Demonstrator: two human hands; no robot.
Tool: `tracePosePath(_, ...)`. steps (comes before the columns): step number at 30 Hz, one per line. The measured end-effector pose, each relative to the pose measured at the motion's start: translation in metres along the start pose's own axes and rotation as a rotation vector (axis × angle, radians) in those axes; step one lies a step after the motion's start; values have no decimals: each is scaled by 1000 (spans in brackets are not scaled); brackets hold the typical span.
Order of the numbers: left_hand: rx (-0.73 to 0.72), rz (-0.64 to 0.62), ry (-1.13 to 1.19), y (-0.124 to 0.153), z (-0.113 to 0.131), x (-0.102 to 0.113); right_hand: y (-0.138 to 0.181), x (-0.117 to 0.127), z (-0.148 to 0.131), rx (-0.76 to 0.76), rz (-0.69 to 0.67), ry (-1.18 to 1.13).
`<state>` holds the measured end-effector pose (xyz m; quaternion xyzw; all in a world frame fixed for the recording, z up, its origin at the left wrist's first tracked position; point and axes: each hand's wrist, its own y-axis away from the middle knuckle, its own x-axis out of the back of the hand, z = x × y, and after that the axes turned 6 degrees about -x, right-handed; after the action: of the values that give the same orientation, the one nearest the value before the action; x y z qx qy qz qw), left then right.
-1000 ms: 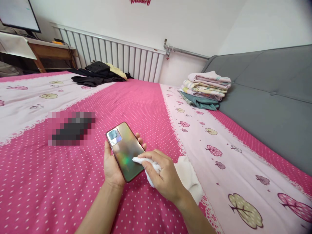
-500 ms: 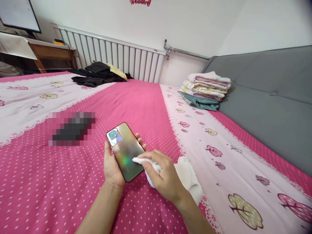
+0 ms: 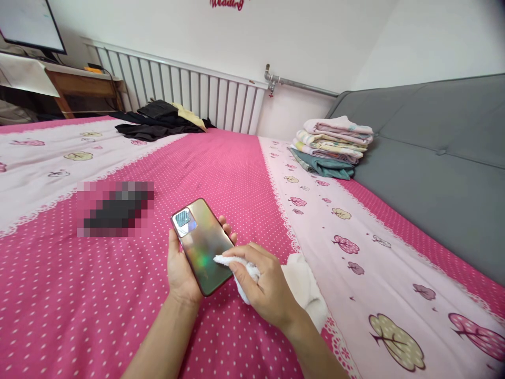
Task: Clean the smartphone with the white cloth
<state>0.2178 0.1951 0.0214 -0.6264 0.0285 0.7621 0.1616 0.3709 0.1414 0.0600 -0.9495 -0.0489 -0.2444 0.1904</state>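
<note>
A smartphone [image 3: 205, 242] with a shiny, iridescent back lies face down in my left hand [image 3: 182, 273], the fingers wrapped around its far edge and the thumb along the near one. Its camera block is at the upper left. My right hand [image 3: 272, 287] pinches a small white cloth [image 3: 248, 271], whose tip is at the lower right part of the phone's back. Part of the cloth hangs below the right fingers. Behind the right wrist, a larger white fabric piece [image 3: 305, 287] rests on the bed, partly hidden by the hand.
The bed has a pink dotted sheet [image 3: 221, 163]. A blurred-out dark object [image 3: 118, 208] lies to the left. Dark clothes [image 3: 161, 121] are heaped near the radiator [image 3: 197, 87]. Folded linens [image 3: 333, 142] are stacked against the grey headboard [image 3: 434, 158]. A desk with a monitor [image 3: 33, 26] stands far left.
</note>
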Motion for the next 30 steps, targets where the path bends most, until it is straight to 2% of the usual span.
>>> tracePosePath(19,-8,22,-1,0,0,-1,1,-1,0,-9,-3,-1)
tracePosePath(30,5,-21,15,0,0,-1,0,0,1,10,5,6)
